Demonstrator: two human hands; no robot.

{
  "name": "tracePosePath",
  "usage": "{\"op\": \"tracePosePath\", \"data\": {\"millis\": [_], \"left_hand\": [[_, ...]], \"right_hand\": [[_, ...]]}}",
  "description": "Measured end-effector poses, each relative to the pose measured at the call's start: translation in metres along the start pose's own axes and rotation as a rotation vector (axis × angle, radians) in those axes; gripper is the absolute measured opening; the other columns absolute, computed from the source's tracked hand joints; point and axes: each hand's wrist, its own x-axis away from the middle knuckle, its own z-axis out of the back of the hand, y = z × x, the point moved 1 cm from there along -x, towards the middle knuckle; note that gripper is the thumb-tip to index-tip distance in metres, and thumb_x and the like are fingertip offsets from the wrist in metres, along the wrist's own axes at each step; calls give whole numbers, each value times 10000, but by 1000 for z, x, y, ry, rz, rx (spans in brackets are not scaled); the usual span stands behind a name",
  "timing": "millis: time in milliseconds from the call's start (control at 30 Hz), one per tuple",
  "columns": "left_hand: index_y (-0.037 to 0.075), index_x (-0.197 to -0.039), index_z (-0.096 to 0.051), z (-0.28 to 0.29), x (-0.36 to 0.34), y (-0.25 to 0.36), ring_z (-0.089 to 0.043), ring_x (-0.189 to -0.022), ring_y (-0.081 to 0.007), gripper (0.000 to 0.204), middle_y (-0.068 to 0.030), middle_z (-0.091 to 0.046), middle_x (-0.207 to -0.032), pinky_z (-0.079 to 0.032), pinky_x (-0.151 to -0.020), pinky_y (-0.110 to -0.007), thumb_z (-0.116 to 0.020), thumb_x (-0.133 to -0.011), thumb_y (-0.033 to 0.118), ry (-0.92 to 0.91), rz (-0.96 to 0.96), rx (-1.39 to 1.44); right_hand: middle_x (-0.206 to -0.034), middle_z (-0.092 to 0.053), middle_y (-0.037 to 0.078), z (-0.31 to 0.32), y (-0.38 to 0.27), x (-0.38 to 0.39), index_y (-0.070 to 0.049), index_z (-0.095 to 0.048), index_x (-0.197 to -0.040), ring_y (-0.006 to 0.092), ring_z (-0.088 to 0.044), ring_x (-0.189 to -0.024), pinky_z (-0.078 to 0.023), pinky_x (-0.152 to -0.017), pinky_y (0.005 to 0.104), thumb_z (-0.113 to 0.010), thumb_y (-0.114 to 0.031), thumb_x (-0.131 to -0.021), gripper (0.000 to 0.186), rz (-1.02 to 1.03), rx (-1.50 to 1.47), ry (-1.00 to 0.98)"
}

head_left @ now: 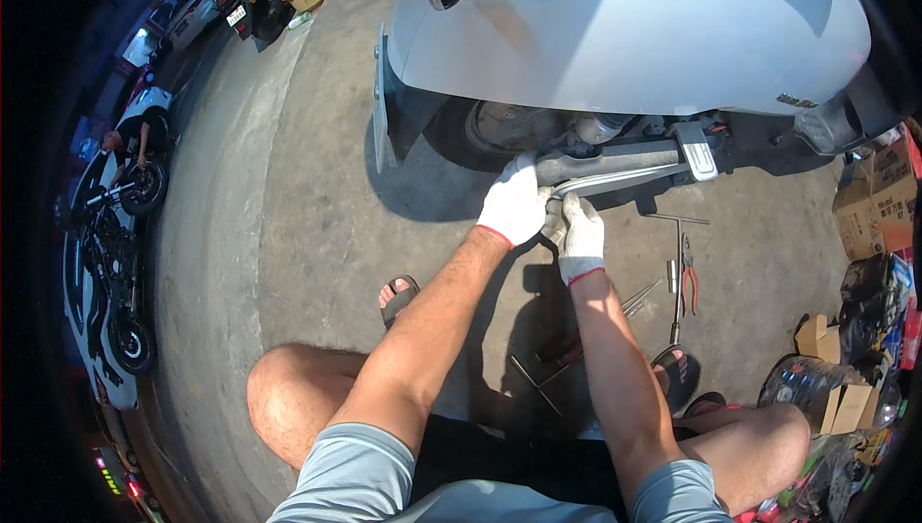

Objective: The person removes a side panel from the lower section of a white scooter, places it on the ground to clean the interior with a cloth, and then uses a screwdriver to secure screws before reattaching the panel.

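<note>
Before me stands a scooter with a pale blue-grey body panel (567,33). Low on its side runs a long dark part that looks like a muffler (624,155), with a silver strip along it and a pale bracket-like piece (698,150) at its right end. Both my hands wear white gloves with red cuffs. My left hand (512,204) is closed at the muffler's left end, its fingertips hidden. Just right of it and a little lower, my right hand (577,233) has its fingers curled against the same end, thumb up.
On the concrete floor lie a T-handle wrench (678,278), red-handled pliers (689,288), a thin pointed tool (641,297) and a T-shaped rod (536,385). Cardboard boxes (884,198) and a large clear bottle (802,384) crowd the right. Parked motorcycles (120,283) and a person (139,134) are far left.
</note>
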Motion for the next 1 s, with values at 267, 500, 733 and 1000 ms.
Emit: {"op": "tracePosePath", "data": {"millis": [267, 500, 733, 1000], "left_hand": [[-31, -1286, -410, 25, -9, 2, -590, -1001, -483, 528, -288, -599, -1097, -502, -828, -508, -627, -892, 245, -217, 85, 4], [-3, -1397, -367, 34, -6, 3, -557, -1168, -421, 652, -292, -564, -1256, -452, -989, -427, -644, -870, 264, -314, 169, 207], [-9, -1277, -465, 37, -13, 30, -589, -1143, -389, 659, -268, -611, -1192, -473, -964, -414, -744, -797, 346, -297, 328, 181], [-20, -1035, -544, 30, -25, 24, -649, -938, -382, 568, -240, -653, -969, -518, -813, -425, -795, -728, 387, -246, 224, 31]], "right_hand": [[-864, -602, 4, -18, -5, 6, -83, -600, -1024, 123, -430, -629, -361, -600, 272, -497, -452, -992, 384, -411, -536, -264], [-738, -503, -29, -13, 30, -10, -56, -606, -1042, 70, -360, -550, -320, -519, 200, -603, -323, -968, 277, -387, -998, -355], [-617, -434, -50, -28, 24, -6, -66, -589, -854, 57, -356, -475, -315, -462, 188, -464, -278, -1023, 298, -418, -1146, -359], [-535, -422, -66, -37, 10, -1, -113, -567, -736, 62, -357, -402, -310, -414, 196, -426, -193, -982, 295, -407, -1034, -164]]}}
